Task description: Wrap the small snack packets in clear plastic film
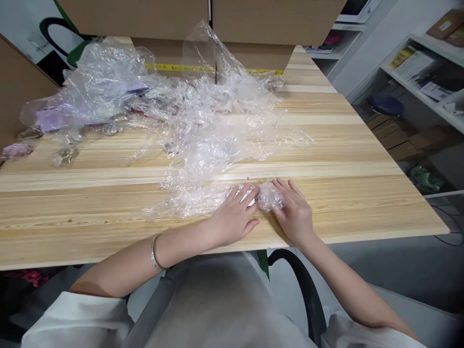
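Note:
My left hand point(235, 216) lies with fingers stretched out over one end of a flattened strip of clear plastic film point(194, 202) near the table's front edge. Something shiny shows under its fingertips, too covered to make out. Just to the right, my right hand point(296, 215) is closed around the side of a small crumpled wad of clear plastic film point(270, 196), which sits between the two hands. Beyond them spreads a large heap of crinkled clear plastic film point(213, 140).
Wrapped small items, among them a purple packet point(54, 117) and a pink one point(17, 150), lie at the left of the wooden table point(348, 193). Cardboard panels point(275, 19) stand along the back. Shelves point(420, 82) with boxes are on the right.

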Demonstrator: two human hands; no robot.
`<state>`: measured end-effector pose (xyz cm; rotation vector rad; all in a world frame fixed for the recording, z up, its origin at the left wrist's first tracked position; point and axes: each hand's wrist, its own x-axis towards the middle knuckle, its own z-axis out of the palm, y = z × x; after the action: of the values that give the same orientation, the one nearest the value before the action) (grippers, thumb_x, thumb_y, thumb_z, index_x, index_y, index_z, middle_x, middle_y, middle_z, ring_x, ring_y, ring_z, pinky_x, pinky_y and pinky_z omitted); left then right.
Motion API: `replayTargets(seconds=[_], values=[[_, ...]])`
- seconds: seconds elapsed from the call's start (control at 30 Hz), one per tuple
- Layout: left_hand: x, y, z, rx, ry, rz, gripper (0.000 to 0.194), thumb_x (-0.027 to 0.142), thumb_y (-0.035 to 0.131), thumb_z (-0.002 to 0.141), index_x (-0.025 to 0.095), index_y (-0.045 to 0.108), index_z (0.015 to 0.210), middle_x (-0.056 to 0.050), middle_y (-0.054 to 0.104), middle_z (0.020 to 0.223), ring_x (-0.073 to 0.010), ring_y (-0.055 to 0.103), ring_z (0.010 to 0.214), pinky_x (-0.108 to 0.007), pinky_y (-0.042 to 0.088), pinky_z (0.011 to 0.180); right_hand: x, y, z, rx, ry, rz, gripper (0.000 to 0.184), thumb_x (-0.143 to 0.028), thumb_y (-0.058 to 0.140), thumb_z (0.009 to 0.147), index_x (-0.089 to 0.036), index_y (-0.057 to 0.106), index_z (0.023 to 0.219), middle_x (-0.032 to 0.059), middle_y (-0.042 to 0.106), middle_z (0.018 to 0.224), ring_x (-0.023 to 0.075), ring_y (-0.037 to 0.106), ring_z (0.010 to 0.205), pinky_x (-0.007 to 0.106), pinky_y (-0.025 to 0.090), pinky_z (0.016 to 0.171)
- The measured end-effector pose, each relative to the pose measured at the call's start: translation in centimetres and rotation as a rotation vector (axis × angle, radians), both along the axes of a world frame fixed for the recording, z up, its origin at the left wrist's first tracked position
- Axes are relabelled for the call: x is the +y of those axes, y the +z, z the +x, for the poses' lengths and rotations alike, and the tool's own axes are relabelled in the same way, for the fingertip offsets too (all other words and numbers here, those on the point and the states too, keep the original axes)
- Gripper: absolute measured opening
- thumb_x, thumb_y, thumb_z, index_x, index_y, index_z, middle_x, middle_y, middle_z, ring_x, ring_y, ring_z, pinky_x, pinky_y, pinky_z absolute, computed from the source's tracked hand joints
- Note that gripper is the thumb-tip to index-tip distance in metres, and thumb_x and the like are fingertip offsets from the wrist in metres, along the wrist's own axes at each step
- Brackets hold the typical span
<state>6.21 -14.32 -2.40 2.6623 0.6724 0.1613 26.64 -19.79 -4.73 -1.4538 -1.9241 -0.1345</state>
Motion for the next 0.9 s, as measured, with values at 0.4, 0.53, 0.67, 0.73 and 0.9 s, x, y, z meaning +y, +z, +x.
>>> replayTargets(seconds=[0.4,0.53,0.67,0.73,0.9], values=[[0.7,3.3,-5.6,-0.35,0.125,0.152,0.031,0.024,0.054,0.095,0.018,0.048,0.125,-0.018,0.046,0.142,-0.0318,0.033,0.144,-0.052,0.035,0.114,0.2,1.4,-1.7,-0.338,0.271,-0.317,0.071,-0.062,0.052,0.092,-0.027,0.04,0.152,0.0101,0.003,0.167,0.0402,0.008,0.151,0.062,0.024,0.117],[1.0,3.3,-9.4,0.035,0.175,0.292,0.048,0.021,0.054,0.094,0.012,0.044,0.14,-0.019,0.056,0.133,-0.0347,0.048,0.127,-0.05,0.044,0.101,0.3,1.6,-1.7,-0.337,0.291,-0.324,0.068,-0.058,0.051,0.094,-0.027,0.037,0.153,0.0099,-0.001,0.167,0.0363,0.005,0.152,0.059,0.023,0.119],[1.7,3.5,-11.2,0.24,0.235,0.32,0.046,0.01,0.048,0.092,0.01,0.051,0.137,-0.015,0.064,0.109,-0.031,0.054,0.103,-0.045,0.048,0.087,0.1,1.4,-1.7,-0.344,0.265,-0.286,0.06,-0.054,0.049,0.097,-0.027,0.041,0.151,0.0121,0.024,0.163,0.0317,0.014,0.152,0.057,0.021,0.12],[1.9,4.4,-11.7,0.263,0.236,0.345,0.034,0.011,0.05,0.089,0.008,0.062,0.121,-0.015,0.063,0.102,-0.0316,0.053,0.099,-0.045,0.048,0.084,-0.2,1.3,-1.8,-0.37,0.256,-0.283,0.06,-0.053,0.047,0.098,-0.025,0.041,0.151,0.0121,0.039,0.156,0.0302,0.02,0.151,0.056,0.02,0.121],[1.3,8.0,-12.2,0.143,0.295,0.416,0.02,0.022,0.056,0.089,0.013,0.069,0.101,-0.019,0.056,0.12,-0.0357,0.048,0.113,-0.048,0.046,0.09,-0.9,1.1,-2.7,-0.39,0.22,-0.275,0.068,-0.054,0.047,0.097,-0.02,0.033,0.155,0.0102,0.038,0.157,0.0333,0.014,0.152,0.056,0.019,0.121]])
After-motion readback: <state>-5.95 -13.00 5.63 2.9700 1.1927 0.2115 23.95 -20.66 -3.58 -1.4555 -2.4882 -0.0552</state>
